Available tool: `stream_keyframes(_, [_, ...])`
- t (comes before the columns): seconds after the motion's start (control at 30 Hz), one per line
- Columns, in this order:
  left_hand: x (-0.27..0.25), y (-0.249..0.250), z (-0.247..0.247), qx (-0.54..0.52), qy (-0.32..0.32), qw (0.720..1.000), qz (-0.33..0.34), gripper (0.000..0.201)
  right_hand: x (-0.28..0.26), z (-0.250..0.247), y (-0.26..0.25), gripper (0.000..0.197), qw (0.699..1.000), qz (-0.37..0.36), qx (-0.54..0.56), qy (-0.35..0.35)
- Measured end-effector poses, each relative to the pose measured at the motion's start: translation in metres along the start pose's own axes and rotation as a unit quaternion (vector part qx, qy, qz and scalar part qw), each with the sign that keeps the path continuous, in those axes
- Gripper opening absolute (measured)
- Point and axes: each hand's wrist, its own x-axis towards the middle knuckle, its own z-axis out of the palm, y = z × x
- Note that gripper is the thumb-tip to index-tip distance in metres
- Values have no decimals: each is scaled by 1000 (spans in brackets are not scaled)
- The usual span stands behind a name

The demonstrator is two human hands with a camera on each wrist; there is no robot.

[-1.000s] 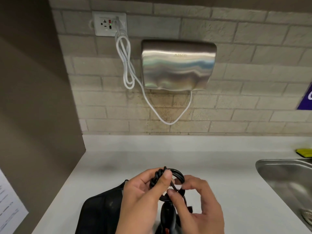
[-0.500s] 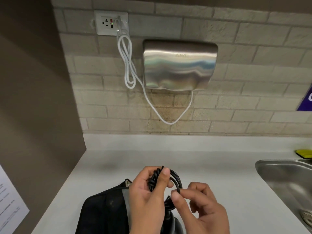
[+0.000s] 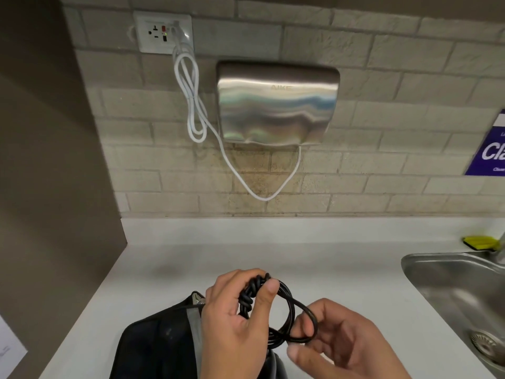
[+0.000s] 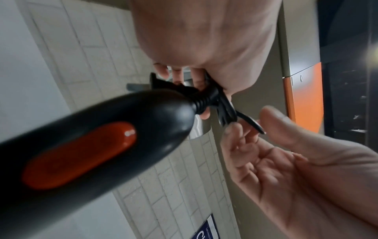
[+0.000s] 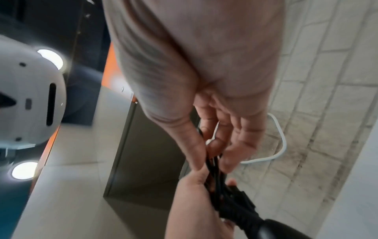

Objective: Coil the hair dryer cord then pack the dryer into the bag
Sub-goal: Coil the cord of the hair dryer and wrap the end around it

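My left hand [image 3: 247,295] grips a tight bundle of the black hair dryer cord [image 3: 247,299] above the counter. One loose loop of the cord [image 3: 306,324] runs out to the right, where my right hand [image 3: 303,333] pinches it between thumb and fingers [image 5: 210,155]. The black dryer handle [image 4: 114,129], with its orange-red switch [image 4: 81,153], hangs below the bundle; only its top [image 3: 274,365] shows in the head view. The black bag [image 3: 155,346] lies on the counter under my left wrist, its mouth hidden by my hands.
The white counter [image 3: 314,263] runs back to a brick wall. A steel sink [image 3: 459,285] lies to the right with a yellow sponge [image 3: 479,242] behind it. A steel hand dryer [image 3: 277,105] and its white cable [image 3: 191,99] hang on the wall. A brown partition [image 3: 54,187] closes the left.
My right hand has drawn a loop of cord out to the right of the bundle, widening it. My left hand keeps its grip on the bundle in nearly the same place.
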Motion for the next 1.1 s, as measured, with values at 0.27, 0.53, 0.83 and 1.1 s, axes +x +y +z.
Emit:
stream_keyframes(0.27, [-2, 3, 0, 40, 18, 997, 60, 35, -4, 28, 0, 31, 983, -51, 31, 175])
stream_keyframes(0.53, [-3, 6, -3, 20, 7, 1000, 23, 27, 0, 29, 0, 58, 947, -18, 283, 151])
stream_keyframes(0.83, [10, 21, -9, -278, -115, 933, -197, 26, 3, 21, -1, 67, 894, 14, 430, 128])
stream_keyframes(1.1, [10, 10, -10, -215, -121, 961, -122, 23, 7, 13, -9, 71, 901, -1, 412, 136])
